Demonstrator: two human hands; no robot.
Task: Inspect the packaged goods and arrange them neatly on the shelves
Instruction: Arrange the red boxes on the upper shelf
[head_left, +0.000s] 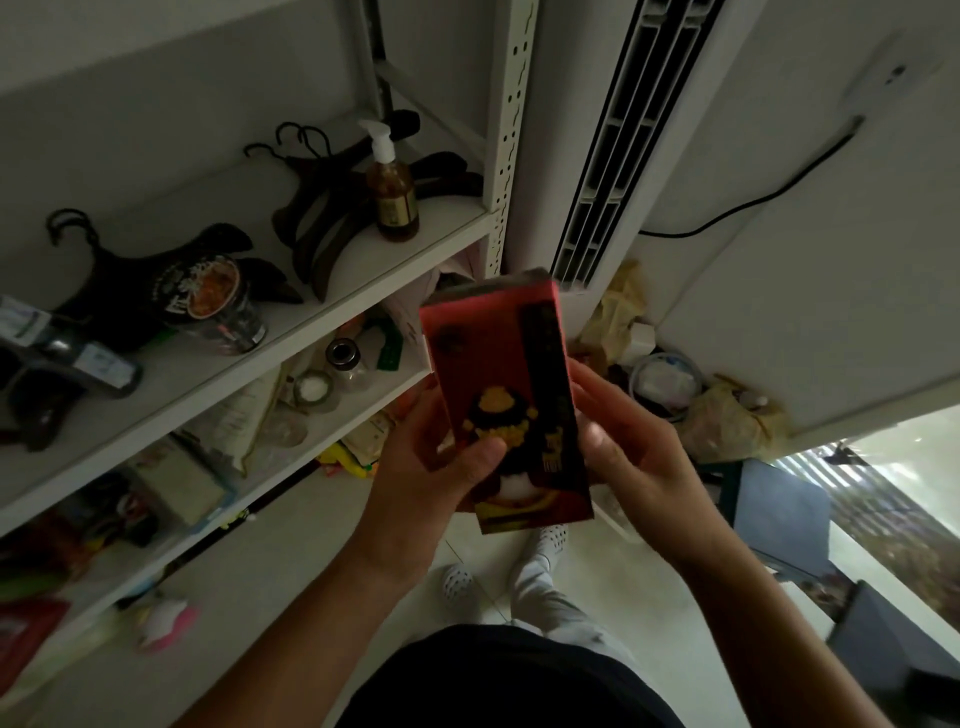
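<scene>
As left hand (431, 470) and right hand (634, 447) hold it, box (498, 364) lies between fingers (483, 456)

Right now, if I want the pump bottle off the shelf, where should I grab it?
Probably grab the pump bottle round its amber body, from the front: it stands upright near the shelf edge, with hangers crowding behind.

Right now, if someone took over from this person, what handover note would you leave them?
Left hand grips the red box low on its left side, thumb on its front.
Right hand holds its right edge.
The box is held upright in front of the white shelves, not on any of them.
Done: box in hand, front facing the camera.
Left: finish checking it, then set it neatly on a shelf; there looks to be bare space beside the pump bottle.
</scene>
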